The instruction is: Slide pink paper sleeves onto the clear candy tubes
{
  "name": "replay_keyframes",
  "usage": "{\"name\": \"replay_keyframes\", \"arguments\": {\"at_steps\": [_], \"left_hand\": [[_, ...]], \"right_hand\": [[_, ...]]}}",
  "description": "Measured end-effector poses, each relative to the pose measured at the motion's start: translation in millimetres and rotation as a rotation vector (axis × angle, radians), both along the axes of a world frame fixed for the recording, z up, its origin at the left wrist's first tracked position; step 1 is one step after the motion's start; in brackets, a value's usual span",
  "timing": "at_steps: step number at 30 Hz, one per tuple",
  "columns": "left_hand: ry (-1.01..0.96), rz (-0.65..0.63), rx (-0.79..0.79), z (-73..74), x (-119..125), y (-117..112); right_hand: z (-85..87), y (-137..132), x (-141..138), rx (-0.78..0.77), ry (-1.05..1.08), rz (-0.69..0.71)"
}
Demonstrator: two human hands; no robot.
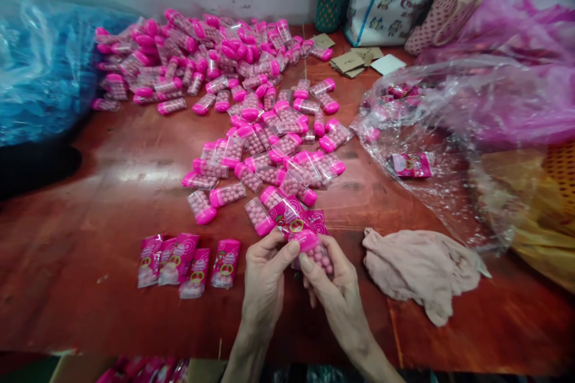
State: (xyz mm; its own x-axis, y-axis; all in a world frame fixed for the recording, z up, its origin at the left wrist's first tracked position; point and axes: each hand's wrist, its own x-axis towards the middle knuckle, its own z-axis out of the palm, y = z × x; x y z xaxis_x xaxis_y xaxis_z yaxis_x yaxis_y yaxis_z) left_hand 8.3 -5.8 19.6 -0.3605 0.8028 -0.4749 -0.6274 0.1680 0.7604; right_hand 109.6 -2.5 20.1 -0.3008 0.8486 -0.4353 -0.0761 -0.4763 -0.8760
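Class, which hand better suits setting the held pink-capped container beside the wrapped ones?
Probably the left hand: it helps hold the pink-capped container and lies nearer the wrapped containers.

Above the table (135,323), the person's left hand (265,272) and right hand (339,287) are both showing bare, with slim fingers tapering toward their tips and short, rounded thumbnails (294,246). Across the table's near edge, the forearms (245,344) are likewise going uncovered, narrowing at the wrists and broadening a little toward the lower end, where the view is cutting them off. Softness in the view is blurring any finer skin lines.
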Motion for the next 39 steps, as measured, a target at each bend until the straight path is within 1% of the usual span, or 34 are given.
{"name": "replay_keyframes", "arguments": {"at_steps": [4,8,13,16,18,20,21,23,25,27,28,30,33,35,37,39], "left_hand": [[-0.038,-0.028,0.02,0.7,2,1],[-0.037,-0.044,-0.004,2.2,5,-3],[-0.083,-0.076,-0.029,4.2,9,-4],[-0.141,-0.057,-0.034,5.9,10,-2],[-0.172,-0.057,-0.02,8.5,11,-1],[-0.178,-0.069,-0.008,11.7,11,0],[-0.169,-0.071,-0.008,13.2,10,0],[-0.141,-0.08,-0.021,15.1,7,0],[-0.096,-0.125,-0.028,15.1,3,-2],[-0.035,-0.191,-0.015,13.5,-1,-5],[0.0,-0.214,-0.007,12.3,-2,-6],[0.057,-0.246,0.002,9.8,-4,-9],[0.084,-0.27,-0.008,7.8,-2,-11],[0.104,-0.271,-0.018,8.7,0,-12],[0.14,-0.288,-0.031,11.3,3,-13],[0.174,-0.31,-0.054,14.4,4,-13]], "right_hand": [[-2.5,-2,-3,-0.012,-0.024,0.042],[-2.7,-7,-5,-0.012,-0.037,0.008],[-2.0,-6,-10,-0.04,0.061,-0.043],[-1.4,-2,-13,-0.005,0.012,-0.052],[0.4,-1,-12,0.076,-0.095,-0.04],[3.1,-2,-8,0.203,-0.236,0.015],[4.5,-3,-5,0.287,-0.316,0.038],[6.7,-3,1,0.505,-0.485,0.031],[7.3,-2,5,0.742,-0.62,-0.014],[6.3,0,6,0.906,-0.689,0.015],[5.3,1,6,0.947,-0.703,0.057],[3.3,4,5,0.977,-0.713,0.139],[2.1,5,6,1.003,-0.719,0.193],[3.0,6,8,1.045,-0.708,0.165],[4.3,7,8,1.098,-0.687,0.101],[4.8,7,7,1.12,-0.66,0.042]]}}
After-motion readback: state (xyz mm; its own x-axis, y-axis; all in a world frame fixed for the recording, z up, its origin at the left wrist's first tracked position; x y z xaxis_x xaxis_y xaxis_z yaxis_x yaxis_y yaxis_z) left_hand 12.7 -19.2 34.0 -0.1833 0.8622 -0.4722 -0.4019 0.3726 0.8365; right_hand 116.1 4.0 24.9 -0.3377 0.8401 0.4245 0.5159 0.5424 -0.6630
